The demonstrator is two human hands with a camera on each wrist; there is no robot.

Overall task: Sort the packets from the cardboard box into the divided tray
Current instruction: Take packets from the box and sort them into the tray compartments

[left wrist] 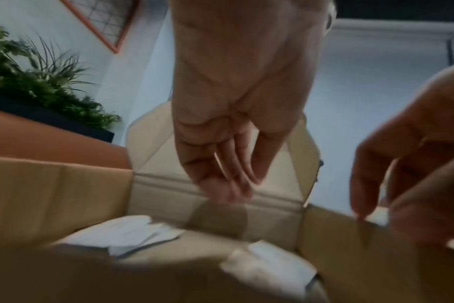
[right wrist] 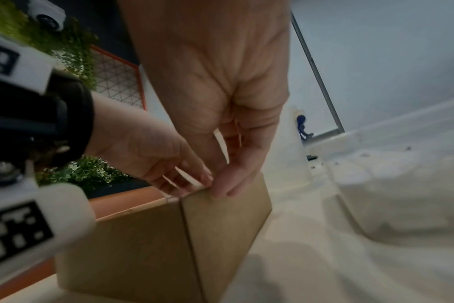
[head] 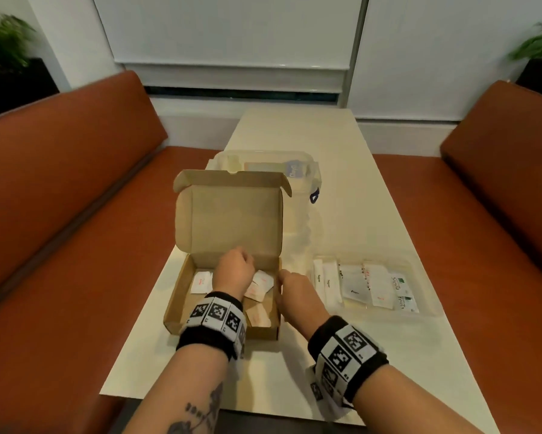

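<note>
The brown cardboard box [head: 175, 305] stands open on the table with its lid upright. Several white and pinkish packets [head: 200, 281] lie on its floor, blurred in the left wrist view as packets [left wrist: 125, 231]. My left hand [head: 236, 267] hangs inside the box above them; its fingers [left wrist: 226, 188] point down, loose, holding nothing. My right hand [head: 290, 291] pinches the top of the box's right wall, thumb [right wrist: 226, 184] on the outside of the box [right wrist: 220, 235]. To the right lies the clear divided tray [head: 429, 296] with sorted packets [head: 354, 283] in rows.
A clear plastic container [head: 263, 166] stands right behind the box's lid. The cream table [head: 294, 136] is narrow, with orange benches on the left [head: 60, 214] and right [head: 498, 198]. Bare tabletop lies in front of the box and the tray.
</note>
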